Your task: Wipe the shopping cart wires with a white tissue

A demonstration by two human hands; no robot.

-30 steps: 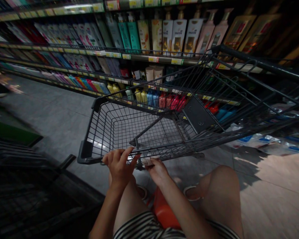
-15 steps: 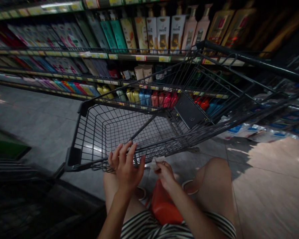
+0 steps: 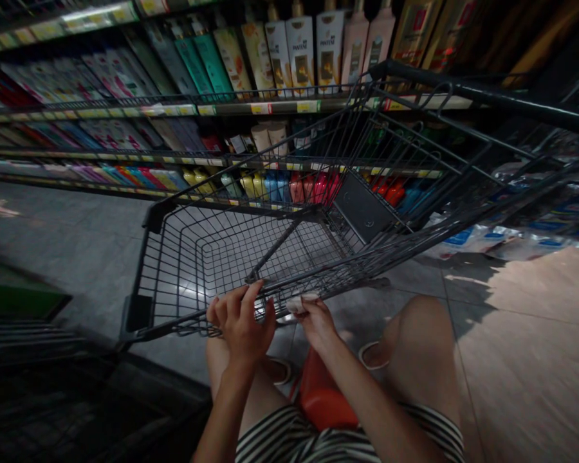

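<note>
A dark wire shopping cart [image 3: 174,257] lies tipped on its side on the floor in front of me. My left hand [image 3: 241,321] has its fingers curled over the cart's near wire rim. My right hand [image 3: 313,318] pinches a small crumpled white cloth or tissue [image 3: 299,301] against the same rim, just right of the left hand. My bare knees and striped shorts fill the bottom of the view, with an orange-red object [image 3: 323,399] between my legs.
Store shelves [image 3: 251,108] with shampoo bottles and packets run across the back. Plastic-wrapped packs [image 3: 506,238] lie on the floor at right. Another dark cart or basket [image 3: 53,399] sits at lower left. Tiled floor [image 3: 525,347] spreads to the right.
My left hand lifted off the rim with fingers spread, then came back down and curled over it. My right hand stayed at the rim with the white cloth. The view shifted slightly.
</note>
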